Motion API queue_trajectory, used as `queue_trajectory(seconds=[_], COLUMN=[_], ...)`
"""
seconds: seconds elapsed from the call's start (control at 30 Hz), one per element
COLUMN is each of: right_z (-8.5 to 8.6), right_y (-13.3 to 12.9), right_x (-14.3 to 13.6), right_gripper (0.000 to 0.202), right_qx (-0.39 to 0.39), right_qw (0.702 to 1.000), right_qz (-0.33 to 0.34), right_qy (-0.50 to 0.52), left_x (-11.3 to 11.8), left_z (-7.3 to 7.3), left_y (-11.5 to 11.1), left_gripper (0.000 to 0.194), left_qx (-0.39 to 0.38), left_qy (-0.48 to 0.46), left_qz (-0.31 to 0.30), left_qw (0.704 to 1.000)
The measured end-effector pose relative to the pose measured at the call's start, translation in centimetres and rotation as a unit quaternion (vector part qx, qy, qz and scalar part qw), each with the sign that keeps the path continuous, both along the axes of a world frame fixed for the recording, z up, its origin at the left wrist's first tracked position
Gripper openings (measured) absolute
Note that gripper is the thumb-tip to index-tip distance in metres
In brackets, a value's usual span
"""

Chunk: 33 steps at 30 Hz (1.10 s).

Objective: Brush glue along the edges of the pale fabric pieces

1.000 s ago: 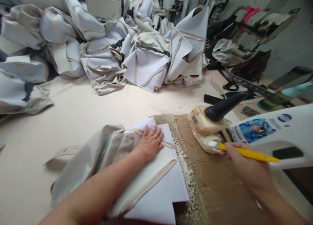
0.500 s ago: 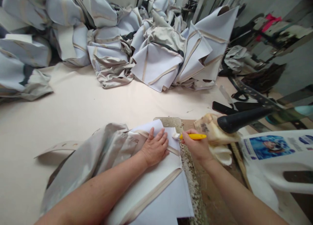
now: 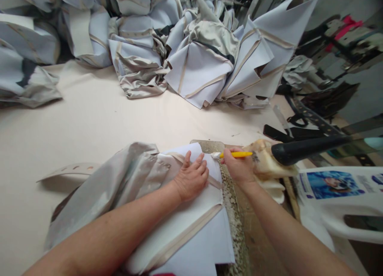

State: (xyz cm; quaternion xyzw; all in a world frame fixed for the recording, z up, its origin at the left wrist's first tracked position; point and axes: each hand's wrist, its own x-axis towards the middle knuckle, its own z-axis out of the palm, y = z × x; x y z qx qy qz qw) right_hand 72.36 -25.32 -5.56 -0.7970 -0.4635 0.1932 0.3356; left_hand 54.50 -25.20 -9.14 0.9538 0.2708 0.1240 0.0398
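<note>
A white sewn piece (image 3: 191, 224) with beige seam tape and a grey satiny lining (image 3: 101, 200) lies before me. My left hand (image 3: 193, 178) rests on it with fingers spread, close to its right edge. In my right hand (image 3: 239, 170) is a paintbrush (image 3: 236, 154) with a yellow handle. Its whitish bristles touch the top right corner of the white piece. Under that edge runs a narrow board (image 3: 231, 212) crusted with dried residue.
Similar white and grey sewn pieces (image 3: 197, 64) are heaped along the far side of the pale table (image 3: 98, 108). To the right are a stained yellowish block (image 3: 265, 164), a black handle (image 3: 308, 148), black straps (image 3: 278, 134) and a labelled white plastic jug (image 3: 317, 212).
The brush has shifted slightly up and left along the piece's corner. My left hand's fingers have lifted and spread a little. The whole view has tilted slightly.
</note>
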Motion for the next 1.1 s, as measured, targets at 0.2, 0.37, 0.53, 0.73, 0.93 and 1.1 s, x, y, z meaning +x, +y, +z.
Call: queue_trajectory(seconds=[0.2, 0.37, 0.53, 0.73, 0.93, 1.1], right_z=[1.7, 1.3, 0.7, 1.0, 0.7, 1.1], right_y=[-8.0, -9.3, -9.5, -10.3, -10.5, -11.5], right_x=[-0.4, 0.3, 1.4, 1.2, 1.1, 1.4], right_gripper=[0.026, 0.027, 0.027, 0.024, 0.023, 0.029], right_qx=[-0.078, -0.056, -0.011, -0.019, -0.02, -0.035], right_qw=[0.997, 0.996, 0.996, 0.989, 0.986, 0.992], right_qz=[0.002, 0.05, 0.091, 0.147, 0.16, 0.122], right_qy=[-0.003, 0.046, -0.002, -0.026, -0.033, -0.017], left_x=[-1.0, -1.3, -1.0, -1.0, -0.9, -0.9], left_z=[0.4, 0.3, 0.0, -0.1, 0.2, 2.7], left_y=[0.0, 0.1, 0.3, 0.3, 0.5, -1.6], left_gripper=[0.032, 0.034, 0.036, 0.035, 0.037, 0.039], left_qx=[-0.016, -0.036, -0.053, -0.05, -0.065, -0.121], left_qy=[0.028, 0.05, 0.061, 0.051, 0.072, 0.054], left_qz=[-0.011, -0.011, -0.004, -0.003, 0.0, 0.001], left_qw=[0.999, 0.998, 0.997, 0.997, 0.995, 0.991])
